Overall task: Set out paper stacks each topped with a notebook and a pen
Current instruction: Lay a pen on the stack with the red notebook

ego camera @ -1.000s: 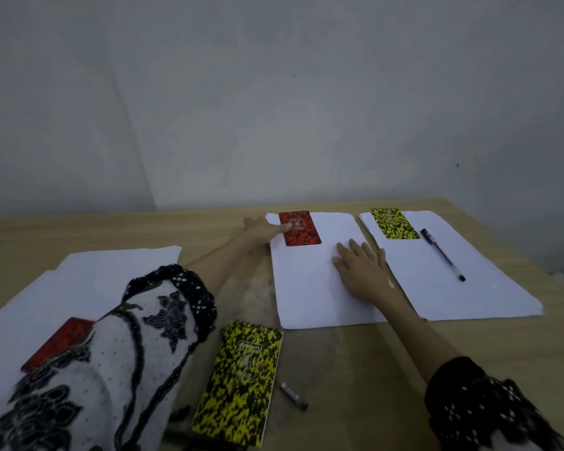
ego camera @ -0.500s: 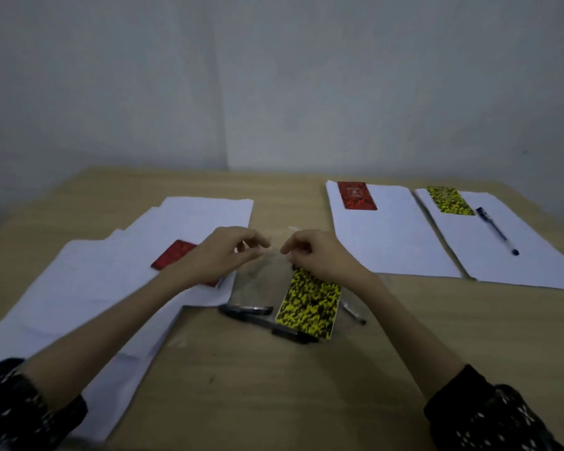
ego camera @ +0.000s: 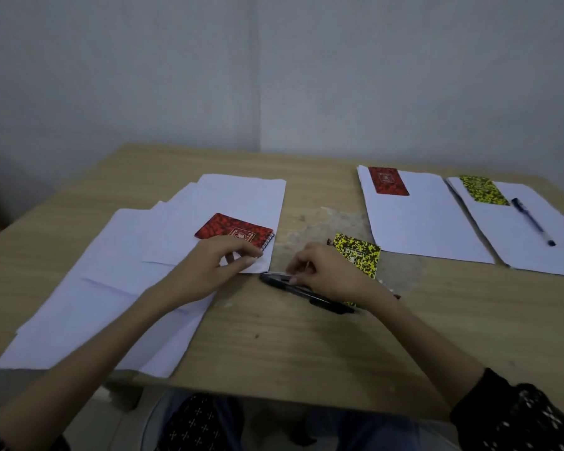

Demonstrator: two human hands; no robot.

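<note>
My right hand [ego camera: 326, 271] pinches the end of a black pen [ego camera: 310, 294] that lies with another pen on the table in front of a yellow notebook [ego camera: 360, 252]. My left hand [ego camera: 215, 265] rests loosely curled on the corner of the loose paper pile [ego camera: 127, 271], its fingertips by the near edge of a red spiral notebook [ego camera: 235, 231]. Further right, a paper stack [ego camera: 424, 222] carries a red notebook [ego camera: 388, 180]. The far-right stack [ego camera: 541, 255] carries a yellow notebook [ego camera: 484, 190] and a blue pen [ego camera: 533, 221].
The wooden table [ego camera: 306, 353] has a worn, pale patch [ego camera: 323, 222] between the paper pile and the stacks. Its near edge runs just above my lap. Grey walls stand close behind the table.
Both hands have dropped from the middle of the table toward me. The right hand has come down onto the pens; the left has shifted to the paper pile's corner.
</note>
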